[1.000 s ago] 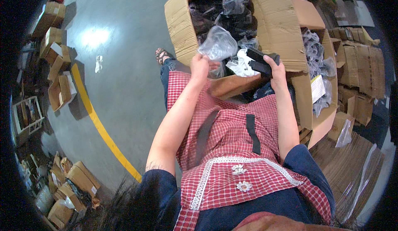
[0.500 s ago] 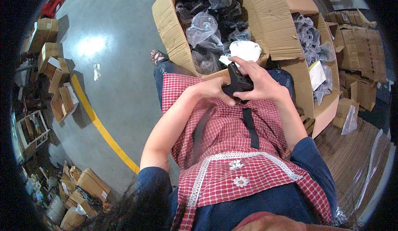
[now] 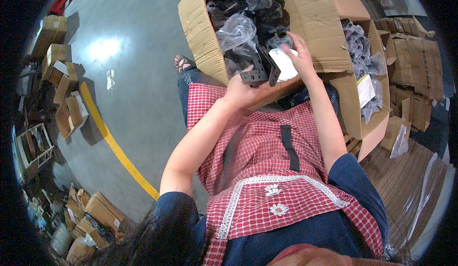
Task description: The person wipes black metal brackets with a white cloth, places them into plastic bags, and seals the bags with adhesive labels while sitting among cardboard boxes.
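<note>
My left hand [image 3: 239, 89] is closed on a black metal bracket [image 3: 254, 77] with holes along it, at the near edge of the open carton. A second dark angled piece [image 3: 274, 73] stands close beside it; whether the two are joined I cannot tell. My right hand [image 3: 302, 60] reaches over a white, sheet-like bundle [image 3: 285, 67], with its fingers apart and thumb near the bundle's upper edge. Beyond both hands, the carton [image 3: 200, 27] holds dark parts in clear plastic bags [image 3: 237, 31].
Another open carton [image 3: 374, 135] with bagged parts stands at the right, a yellow-edged card [image 3: 366, 90] among them. Flattened cardboard [image 3: 405, 189] lies at lower right. A yellow line [image 3: 119, 153] crosses the grey floor, with small boxes [image 3: 70, 115] to its left.
My hands have moved apart and forward over the carton's near edge. The bracket stays in my left hand; my right hand has let go of it and moved to the white bundle.
</note>
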`<state>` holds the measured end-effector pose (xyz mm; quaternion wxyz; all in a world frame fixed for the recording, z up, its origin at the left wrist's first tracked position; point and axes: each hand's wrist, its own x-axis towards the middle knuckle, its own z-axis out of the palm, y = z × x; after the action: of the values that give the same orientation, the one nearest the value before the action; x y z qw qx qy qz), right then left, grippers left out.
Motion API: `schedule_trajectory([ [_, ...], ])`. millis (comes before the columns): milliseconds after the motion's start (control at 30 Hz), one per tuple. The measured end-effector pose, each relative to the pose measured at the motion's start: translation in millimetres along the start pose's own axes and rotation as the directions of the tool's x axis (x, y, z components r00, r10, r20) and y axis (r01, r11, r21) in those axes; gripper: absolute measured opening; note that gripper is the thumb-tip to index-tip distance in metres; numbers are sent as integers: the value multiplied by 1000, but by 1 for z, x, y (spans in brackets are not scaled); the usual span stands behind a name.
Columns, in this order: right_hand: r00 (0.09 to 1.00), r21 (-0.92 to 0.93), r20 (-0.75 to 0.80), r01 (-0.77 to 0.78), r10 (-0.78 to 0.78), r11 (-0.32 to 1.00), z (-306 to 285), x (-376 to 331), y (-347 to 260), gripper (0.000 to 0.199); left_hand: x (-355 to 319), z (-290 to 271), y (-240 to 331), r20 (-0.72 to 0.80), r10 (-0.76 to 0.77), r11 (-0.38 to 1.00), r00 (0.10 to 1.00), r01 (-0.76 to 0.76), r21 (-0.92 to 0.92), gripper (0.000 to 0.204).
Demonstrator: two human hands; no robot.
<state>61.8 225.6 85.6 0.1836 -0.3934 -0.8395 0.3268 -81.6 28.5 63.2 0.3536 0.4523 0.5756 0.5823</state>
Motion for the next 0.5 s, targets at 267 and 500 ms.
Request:
schedule_trajectory([
  [267, 904, -37, 267, -337, 335, 941, -16, -24, 40, 39, -2, -14, -2, -190, -21, 949, 981, 79, 305, 51],
  [500, 977, 462, 142, 79, -161, 883, 11, -40, -90, 28, -10, 1, -10, -74, 11, 967, 997, 8, 253, 46],
])
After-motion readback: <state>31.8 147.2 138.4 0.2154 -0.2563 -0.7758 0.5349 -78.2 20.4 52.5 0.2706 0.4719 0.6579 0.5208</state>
